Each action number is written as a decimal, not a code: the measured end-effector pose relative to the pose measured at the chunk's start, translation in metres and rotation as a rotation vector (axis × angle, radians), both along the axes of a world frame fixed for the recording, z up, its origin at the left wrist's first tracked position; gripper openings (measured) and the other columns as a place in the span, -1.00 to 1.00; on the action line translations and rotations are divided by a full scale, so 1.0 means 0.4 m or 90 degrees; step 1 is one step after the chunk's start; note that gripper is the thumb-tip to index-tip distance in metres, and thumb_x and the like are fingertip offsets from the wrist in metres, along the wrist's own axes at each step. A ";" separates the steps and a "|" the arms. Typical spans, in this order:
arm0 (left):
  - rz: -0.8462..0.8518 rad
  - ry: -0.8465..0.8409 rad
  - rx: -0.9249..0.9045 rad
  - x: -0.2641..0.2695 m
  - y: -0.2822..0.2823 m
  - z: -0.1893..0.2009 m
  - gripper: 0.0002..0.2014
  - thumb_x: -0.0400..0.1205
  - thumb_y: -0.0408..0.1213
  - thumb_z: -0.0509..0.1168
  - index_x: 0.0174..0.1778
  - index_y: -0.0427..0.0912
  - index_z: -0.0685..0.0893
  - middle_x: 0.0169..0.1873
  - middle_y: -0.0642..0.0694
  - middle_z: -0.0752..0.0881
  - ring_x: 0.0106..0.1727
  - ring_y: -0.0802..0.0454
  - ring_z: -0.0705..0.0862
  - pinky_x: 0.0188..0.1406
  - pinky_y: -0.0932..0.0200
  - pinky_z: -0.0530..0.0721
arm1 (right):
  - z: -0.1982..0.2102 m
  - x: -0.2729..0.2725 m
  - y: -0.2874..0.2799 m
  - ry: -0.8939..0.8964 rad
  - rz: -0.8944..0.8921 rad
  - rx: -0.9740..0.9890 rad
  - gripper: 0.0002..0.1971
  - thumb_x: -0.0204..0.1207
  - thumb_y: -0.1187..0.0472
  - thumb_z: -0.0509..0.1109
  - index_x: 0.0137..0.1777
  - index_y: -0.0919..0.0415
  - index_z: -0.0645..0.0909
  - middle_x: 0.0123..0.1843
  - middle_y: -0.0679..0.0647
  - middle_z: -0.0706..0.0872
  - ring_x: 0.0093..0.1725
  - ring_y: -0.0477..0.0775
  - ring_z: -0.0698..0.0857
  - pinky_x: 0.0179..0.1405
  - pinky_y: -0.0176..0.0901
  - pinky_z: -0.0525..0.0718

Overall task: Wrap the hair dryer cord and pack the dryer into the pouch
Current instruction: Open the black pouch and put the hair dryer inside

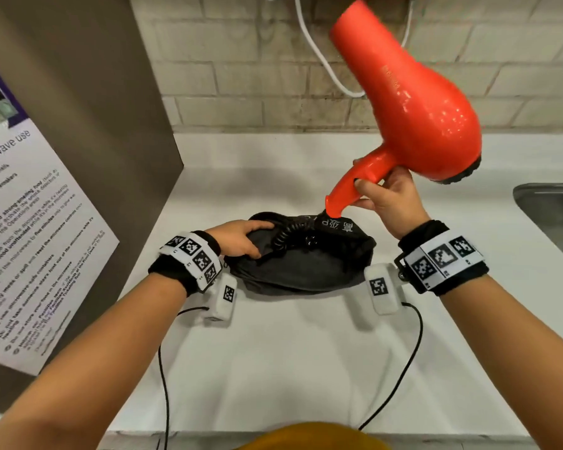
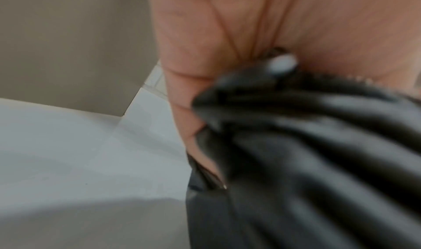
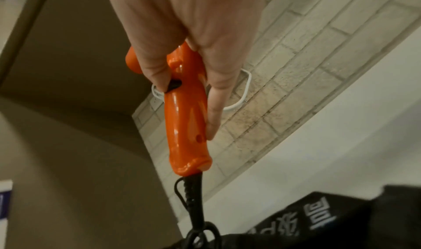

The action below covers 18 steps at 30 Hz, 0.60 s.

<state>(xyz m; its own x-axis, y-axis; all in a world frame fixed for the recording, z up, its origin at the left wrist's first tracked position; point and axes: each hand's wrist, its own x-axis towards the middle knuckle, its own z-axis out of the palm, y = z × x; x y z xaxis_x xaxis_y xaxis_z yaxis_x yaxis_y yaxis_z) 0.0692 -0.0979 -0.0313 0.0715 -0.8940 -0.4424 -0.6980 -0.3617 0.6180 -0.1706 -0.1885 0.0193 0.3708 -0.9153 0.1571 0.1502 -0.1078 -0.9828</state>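
My right hand (image 1: 382, 193) grips the handle of the orange hair dryer (image 1: 413, 102) and holds it up above the counter, barrel tilted toward the wall. In the right wrist view the fingers (image 3: 212, 94) curl round the handle (image 3: 185, 127). Its black coiled cord (image 1: 285, 233) runs from the handle's base down into the mouth of the black pouch (image 1: 303, 264) lying on the counter. My left hand (image 1: 246, 237) grips the pouch's left rim and holds it open; the left wrist view shows the palm (image 2: 216, 37) against bunched black fabric (image 2: 307, 154). The cord's plug is hidden.
A grey cabinet side (image 1: 88, 125) with a microwave notice (image 1: 23, 228) stands at the left. A steel sink (image 1: 556, 216) lies at the right edge. White cables (image 1: 319, 56) hang on the brick wall behind. Thin black wires (image 1: 403, 368) trail from my wrist units over the white counter (image 1: 290, 368).
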 end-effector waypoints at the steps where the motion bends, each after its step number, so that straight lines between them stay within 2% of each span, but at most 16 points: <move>1: -0.008 -0.010 0.006 -0.004 -0.002 0.003 -0.28 0.44 -0.46 0.36 0.50 0.10 0.32 0.39 -0.11 0.50 0.35 -0.10 0.51 0.38 0.08 0.49 | -0.008 -0.006 -0.005 0.034 0.004 -0.010 -0.67 0.51 0.54 0.24 0.27 0.45 0.37 0.13 0.11 0.60 0.06 0.16 0.66 -0.17 -0.08 0.81; 3: -0.010 0.004 0.021 -0.015 -0.004 0.008 -0.26 0.45 -0.50 0.29 0.51 0.14 0.29 0.39 -0.13 0.48 0.33 -0.11 0.51 0.28 0.12 0.54 | -0.019 -0.018 -0.011 0.087 0.023 -0.025 -0.64 0.50 0.54 0.25 0.30 0.49 0.36 0.12 0.11 0.61 0.03 0.13 0.67 -0.25 -0.21 0.79; 5: 0.002 0.065 0.024 -0.029 -0.003 0.013 -0.25 0.43 -0.56 0.23 0.51 0.13 0.29 0.38 -0.17 0.49 0.28 -0.10 0.54 0.07 0.21 0.58 | -0.026 -0.034 -0.014 0.139 0.052 -0.043 -0.63 0.49 0.52 0.28 0.30 0.46 0.37 0.10 0.07 0.62 0.00 0.05 0.70 -0.25 -0.23 0.79; 7: 0.025 0.143 0.020 -0.047 0.001 0.025 -0.21 0.33 -0.53 0.21 0.48 0.12 0.33 0.27 -0.20 0.55 0.08 -0.08 0.60 -0.24 0.33 0.60 | -0.032 -0.054 -0.016 0.194 0.100 -0.051 -0.61 0.42 0.45 0.36 0.25 0.41 0.42 0.09 0.03 0.63 -0.10 -0.09 0.74 -0.28 -0.26 0.77; 9: 0.047 0.209 0.016 -0.057 0.002 0.036 -0.15 0.15 -0.44 0.14 0.42 0.16 0.37 0.10 -0.20 0.58 -0.17 -0.06 0.59 -0.54 0.37 0.53 | -0.035 -0.072 -0.014 0.248 0.152 -0.071 -0.57 0.30 0.33 0.38 0.19 0.35 0.46 0.05 -0.02 0.64 -0.14 -0.18 0.75 -0.27 -0.31 0.73; 10: 0.054 0.237 0.021 -0.060 0.001 0.039 -0.15 0.11 -0.43 0.11 0.39 0.18 0.40 0.06 -0.19 0.58 -0.21 -0.07 0.58 -0.59 0.36 0.50 | -0.038 -0.079 -0.014 0.281 0.163 -0.088 -0.57 0.26 0.30 0.37 0.17 0.34 0.48 0.04 -0.02 0.65 -0.12 -0.19 0.73 -0.22 -0.34 0.72; 12: 0.051 0.272 0.032 -0.066 0.001 0.039 -0.19 0.13 -0.44 0.14 0.34 0.21 0.42 0.08 -0.18 0.60 -0.09 -0.10 0.59 -0.49 0.31 0.55 | -0.050 -0.088 -0.015 0.333 0.161 -0.110 -0.56 0.25 0.29 0.39 0.17 0.37 0.50 0.05 0.09 0.67 -0.03 -0.06 0.71 -0.08 -0.28 0.71; 14: 0.035 0.263 0.030 -0.070 0.005 0.039 -0.26 0.28 -0.50 0.26 0.37 0.17 0.42 0.15 -0.14 0.61 0.06 -0.06 0.60 -0.24 0.34 0.63 | -0.066 -0.092 -0.013 0.371 0.156 -0.118 -0.57 0.29 0.34 0.42 0.17 0.42 0.49 0.05 0.25 0.64 0.00 0.15 0.67 0.01 -0.08 0.68; 16: 0.030 0.175 0.009 -0.066 0.009 0.040 -0.32 0.42 -0.52 0.38 0.43 0.06 0.42 0.22 -0.13 0.58 0.18 -0.01 0.59 0.02 0.36 0.62 | -0.081 -0.095 -0.013 0.419 0.147 -0.135 -0.65 0.32 0.37 0.42 0.11 0.40 0.48 0.00 0.29 0.62 -0.04 0.21 0.64 0.00 0.02 0.66; 18: 0.035 0.033 -0.026 -0.055 0.011 0.043 -0.29 0.42 -0.47 0.42 0.48 -0.02 0.38 0.28 -0.14 0.57 0.26 -0.05 0.57 0.21 0.25 0.56 | -0.086 -0.096 -0.014 0.450 0.135 -0.144 -0.76 0.39 0.44 0.39 0.01 0.30 0.47 -0.09 0.22 0.58 -0.13 0.16 0.60 -0.06 0.02 0.61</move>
<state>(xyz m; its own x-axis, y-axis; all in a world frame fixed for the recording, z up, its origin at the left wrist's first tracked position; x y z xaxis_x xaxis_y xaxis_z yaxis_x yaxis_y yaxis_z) 0.0471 -0.0934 -0.0140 0.0986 -0.9065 -0.4106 -0.6452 -0.3724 0.6671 -0.2091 -0.1942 -0.0153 0.6169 -0.7870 -0.0079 -0.4646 -0.3561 -0.8108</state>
